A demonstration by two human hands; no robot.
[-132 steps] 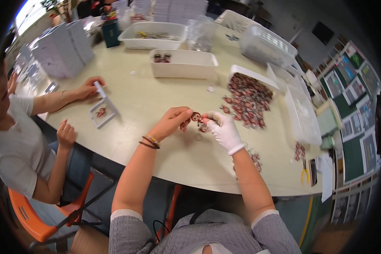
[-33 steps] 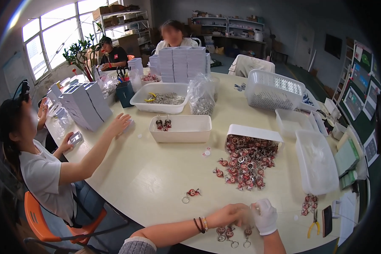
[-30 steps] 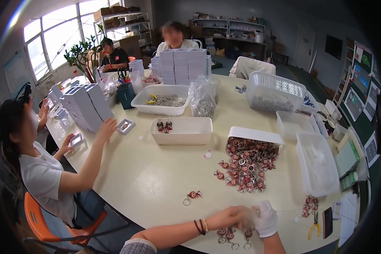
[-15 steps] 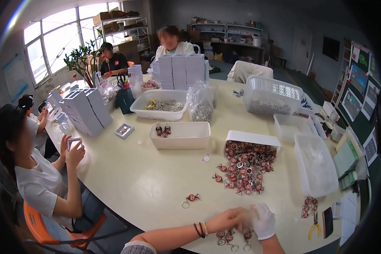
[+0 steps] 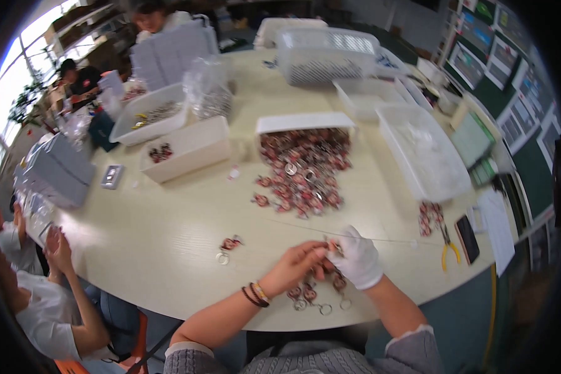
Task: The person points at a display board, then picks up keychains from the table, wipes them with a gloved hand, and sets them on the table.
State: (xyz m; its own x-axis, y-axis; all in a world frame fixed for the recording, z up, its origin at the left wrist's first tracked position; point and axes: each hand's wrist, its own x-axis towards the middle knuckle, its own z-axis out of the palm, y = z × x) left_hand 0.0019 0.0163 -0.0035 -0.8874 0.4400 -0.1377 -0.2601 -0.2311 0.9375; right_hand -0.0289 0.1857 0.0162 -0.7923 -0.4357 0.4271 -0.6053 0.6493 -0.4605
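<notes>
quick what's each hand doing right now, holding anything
left hand: bare, fingers pinched on a small red keyring charm.
right hand: white glove, pinching the same charm.

I look down on a large, pale oval table (image 5: pixel 168 218) that fills most of my view, its edge curving off toward the rim. Bright daylight comes through windows (image 5: pixel 6 93) on the far left, washing out that side. An orange chair (image 5: pixel 140 324) stands at the table's near left edge. On the right I see a dark green wall (image 5: pixel 530 162) hung with sheets and pictures, and below it a teal floor (image 5: pixel 474 324). Shelving (image 5: pixel 87 19) runs along the far left wall.
</notes>
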